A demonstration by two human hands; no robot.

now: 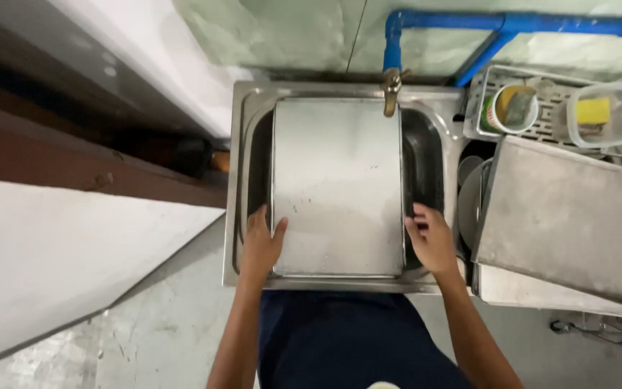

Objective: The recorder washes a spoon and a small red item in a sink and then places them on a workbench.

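Though wet, flat rectangular steel tray point(337, 184)

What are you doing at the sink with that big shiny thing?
A person stands at a metal sink and holds a big flat metal tray over the basin, left hand on its left edge, right hand on its right edge. The tap sits above the tray. More metal trays lean to the right.

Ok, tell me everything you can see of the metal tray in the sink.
The metal tray is a large rectangular sheet of dull grey steel with a thin raised rim. It lies flat across the steel sink, covering most of the basin, its far edge under the brass tap. The left hand grips its left edge, the right hand its right edge.
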